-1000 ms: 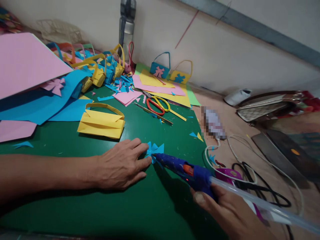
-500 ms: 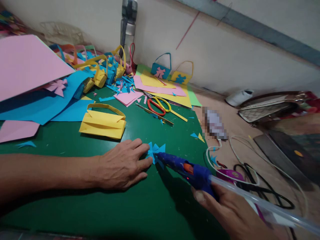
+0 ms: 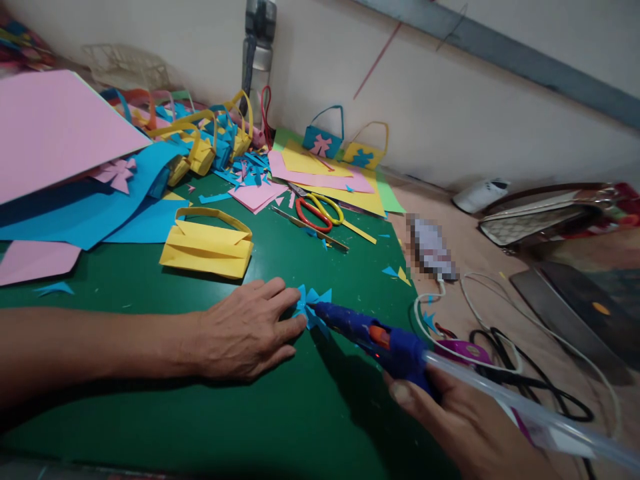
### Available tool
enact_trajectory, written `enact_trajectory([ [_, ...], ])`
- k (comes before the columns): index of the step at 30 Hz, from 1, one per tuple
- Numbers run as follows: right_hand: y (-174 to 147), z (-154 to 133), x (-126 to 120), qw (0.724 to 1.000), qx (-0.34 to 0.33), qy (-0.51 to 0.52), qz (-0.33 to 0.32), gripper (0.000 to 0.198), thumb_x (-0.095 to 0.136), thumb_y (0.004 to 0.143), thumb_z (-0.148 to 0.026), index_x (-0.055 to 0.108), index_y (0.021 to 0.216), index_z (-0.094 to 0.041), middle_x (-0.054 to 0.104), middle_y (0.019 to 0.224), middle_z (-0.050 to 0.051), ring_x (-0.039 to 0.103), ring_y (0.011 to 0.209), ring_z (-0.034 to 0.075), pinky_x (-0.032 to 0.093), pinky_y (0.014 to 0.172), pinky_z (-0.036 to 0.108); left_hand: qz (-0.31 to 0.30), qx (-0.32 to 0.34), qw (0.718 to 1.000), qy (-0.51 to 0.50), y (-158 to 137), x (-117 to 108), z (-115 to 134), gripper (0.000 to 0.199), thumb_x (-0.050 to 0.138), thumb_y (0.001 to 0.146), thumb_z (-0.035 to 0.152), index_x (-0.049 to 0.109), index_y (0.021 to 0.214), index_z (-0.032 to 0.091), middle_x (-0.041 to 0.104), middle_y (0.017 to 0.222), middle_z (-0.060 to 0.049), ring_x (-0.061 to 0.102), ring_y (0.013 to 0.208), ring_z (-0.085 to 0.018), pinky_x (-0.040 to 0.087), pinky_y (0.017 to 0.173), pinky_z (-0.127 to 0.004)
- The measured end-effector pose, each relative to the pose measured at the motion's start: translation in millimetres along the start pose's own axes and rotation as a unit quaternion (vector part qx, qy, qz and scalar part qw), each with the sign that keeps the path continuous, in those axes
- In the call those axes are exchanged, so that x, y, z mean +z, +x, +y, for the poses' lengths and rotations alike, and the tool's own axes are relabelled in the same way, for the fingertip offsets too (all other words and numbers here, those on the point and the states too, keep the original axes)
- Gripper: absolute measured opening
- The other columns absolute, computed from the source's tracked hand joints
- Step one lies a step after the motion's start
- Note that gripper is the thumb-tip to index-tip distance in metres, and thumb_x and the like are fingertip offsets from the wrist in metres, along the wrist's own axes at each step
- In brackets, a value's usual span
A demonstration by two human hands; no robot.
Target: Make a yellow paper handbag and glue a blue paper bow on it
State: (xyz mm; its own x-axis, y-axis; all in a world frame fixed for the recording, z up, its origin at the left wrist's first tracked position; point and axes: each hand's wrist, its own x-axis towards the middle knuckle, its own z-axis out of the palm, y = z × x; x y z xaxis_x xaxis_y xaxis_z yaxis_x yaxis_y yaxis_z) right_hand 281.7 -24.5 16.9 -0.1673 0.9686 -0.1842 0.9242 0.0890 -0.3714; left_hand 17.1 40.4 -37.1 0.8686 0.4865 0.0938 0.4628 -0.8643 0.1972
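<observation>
A small blue paper bow (image 3: pixel 320 298) lies flat on the green table. My left hand (image 3: pixel 250 327) rests palm down beside it, its fingertips holding the bow's left side against the surface. In my right hand (image 3: pixel 465 420) is a blue glue gun (image 3: pixel 400 347), with an orange part and a small red light showing. Its nozzle tip points left and meets the middle of the bow, though any glue there is too small to make out. A long clear glue stick (image 3: pixel 500 381) sticks out of the gun's back. Beyond my left hand stands a yellow paper bag (image 3: pixel 205 250) with a handle.
Scissors (image 3: pixel 320 212) and a thin metal-tipped tool (image 3: pixel 310 229) lie past the bow. Paper sheets (image 3: pixel 325 175), scraps and small paper bags (image 3: pixel 203 157) crowd the back left. On the right are cables (image 3: pixel 555 323), a handbag (image 3: pixel 545 212) and a blurred-out device (image 3: pixel 433 247).
</observation>
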Motion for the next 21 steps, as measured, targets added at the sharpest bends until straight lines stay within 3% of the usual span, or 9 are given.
enact_trajectory([
  [10,5.1,-7.5,-0.2,1.0,0.004,0.029,-0.004,0.038,0.047,0.078,-0.056,0.068,0.072,-0.025,0.066,0.056,0.002,0.064,0.054,0.021,0.053,0.046,0.027,0.003,-0.001,1.0,0.0,0.3,0.7,-0.3,0.034,0.035,0.09,0.04,0.048,0.112,0.017,0.046,0.106,-0.011,0.04,0.087,-0.026,0.039,0.068,-0.041],
  [21,0.0,-2.1,1.2,1.0,0.021,-0.006,-0.012,0.04,0.047,0.077,-0.058,0.068,0.068,-0.025,0.063,0.052,0.002,0.064,0.054,0.021,0.053,0.044,0.027,0.003,0.001,1.0,0.002,0.4,0.6,-0.7,0.034,0.035,0.09,0.04,0.049,0.112,0.018,0.047,0.106,-0.012,0.041,0.087,-0.026,0.039,0.068,-0.04],
])
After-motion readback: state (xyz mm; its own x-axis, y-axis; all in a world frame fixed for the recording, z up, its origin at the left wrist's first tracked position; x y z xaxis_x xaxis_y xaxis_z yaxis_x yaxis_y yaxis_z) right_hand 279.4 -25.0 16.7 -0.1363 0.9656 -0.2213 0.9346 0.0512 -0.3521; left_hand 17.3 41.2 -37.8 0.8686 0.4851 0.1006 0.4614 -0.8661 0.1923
